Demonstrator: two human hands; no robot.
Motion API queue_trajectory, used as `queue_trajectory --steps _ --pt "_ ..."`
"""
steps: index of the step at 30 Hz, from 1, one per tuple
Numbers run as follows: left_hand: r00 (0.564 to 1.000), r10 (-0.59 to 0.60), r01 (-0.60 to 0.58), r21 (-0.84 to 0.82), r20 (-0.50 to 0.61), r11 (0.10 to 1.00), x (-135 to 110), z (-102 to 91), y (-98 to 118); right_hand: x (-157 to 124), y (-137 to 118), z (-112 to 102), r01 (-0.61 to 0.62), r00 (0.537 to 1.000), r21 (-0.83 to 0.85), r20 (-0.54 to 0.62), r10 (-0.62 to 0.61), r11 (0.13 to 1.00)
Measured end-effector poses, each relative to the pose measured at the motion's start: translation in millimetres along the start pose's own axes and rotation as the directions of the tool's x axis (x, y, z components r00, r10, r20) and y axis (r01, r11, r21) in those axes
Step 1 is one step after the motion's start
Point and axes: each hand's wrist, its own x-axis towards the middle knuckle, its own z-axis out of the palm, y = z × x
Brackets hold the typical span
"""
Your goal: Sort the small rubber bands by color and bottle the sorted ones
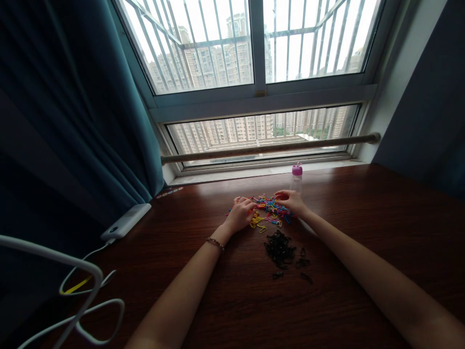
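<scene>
A heap of small bright plastic loop-shaped clips (273, 205) in blue, pink, yellow and orange lies on the table between my hands. My left hand (240, 214) rests at the heap's left side, its fingers curled down; what they hold is too small to make out. At the right side, my right hand (291, 202) has thumb and fingertips drawn together over the clips. Any piece in that pinch cannot be told. Several yellow clips (257, 221) lie just right of my left fingers. Nearer to me is a separate pile of black clips (279, 249), with some strays around it.
A clear bottle with a pink cap (297, 169) stands behind my right hand, near the window. On the left, a white power bank (126, 223) with a cable sits by the blue curtain (83, 111). A thick white tube (54, 249) curves across the lower left. A rail (269, 150) crosses the window.
</scene>
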Motion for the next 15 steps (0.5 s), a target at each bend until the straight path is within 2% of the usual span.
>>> queue_trajectory --steps 9,15 --pt "0.995 -0.026 0.018 0.076 0.098 0.997 1.0 6.8 -4.1 2.6 3.7 2.3 -0.016 0.999 0.029 -0.032 0.017 0.999" --pt "0.995 -0.042 0.036 0.063 0.095 0.997 2.0 10.4 -7.3 -0.1 0.1 1.7 -0.003 1.000 0.014 -0.007 0.003 1.000"
